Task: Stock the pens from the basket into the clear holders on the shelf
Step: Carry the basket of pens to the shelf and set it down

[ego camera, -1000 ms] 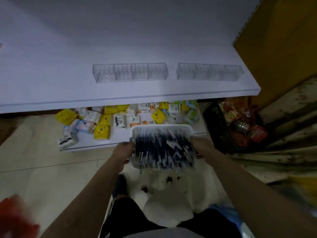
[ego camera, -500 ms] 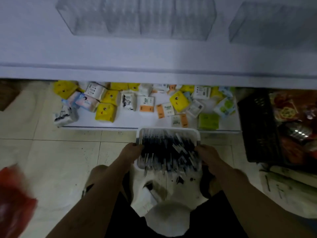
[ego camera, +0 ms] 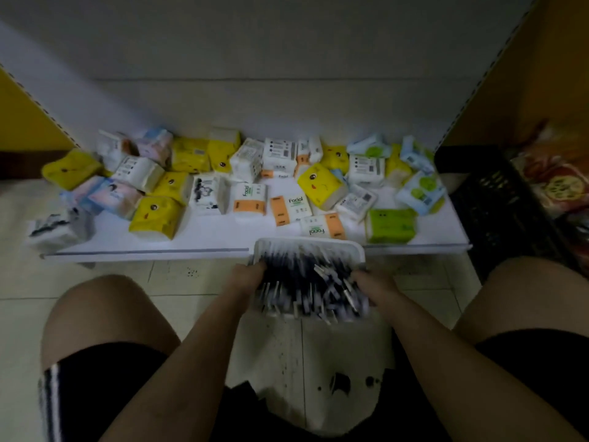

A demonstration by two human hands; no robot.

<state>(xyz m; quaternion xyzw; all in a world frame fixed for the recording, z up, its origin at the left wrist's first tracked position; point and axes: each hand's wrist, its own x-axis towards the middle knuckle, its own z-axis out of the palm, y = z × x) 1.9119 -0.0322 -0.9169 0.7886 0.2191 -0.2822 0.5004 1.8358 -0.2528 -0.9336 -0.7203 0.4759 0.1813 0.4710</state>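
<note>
A white basket (ego camera: 307, 245) full of dark pens (ego camera: 306, 282) with white ends hangs low in front of me, between my bent knees. My left hand (ego camera: 247, 277) grips its left rim and my right hand (ego camera: 371, 283) grips its right rim. Its far edge reaches the front lip of the bottom shelf (ego camera: 143, 250). The clear holders and the upper shelf are out of view.
The white bottom shelf carries several tissue packs (ego camera: 248, 199) in yellow, white, orange and green. A black crate (ego camera: 497, 205) with red packets stands at the right. Yellow side panels (ego camera: 522, 68) flank the bay. Pale floor tiles (ego camera: 95, 282) lie below.
I have sunk down and the view has dropped: the upper shelf with the clear holders has left the frame. The basket, still held in both hands, came down to bottom-shelf level.
</note>
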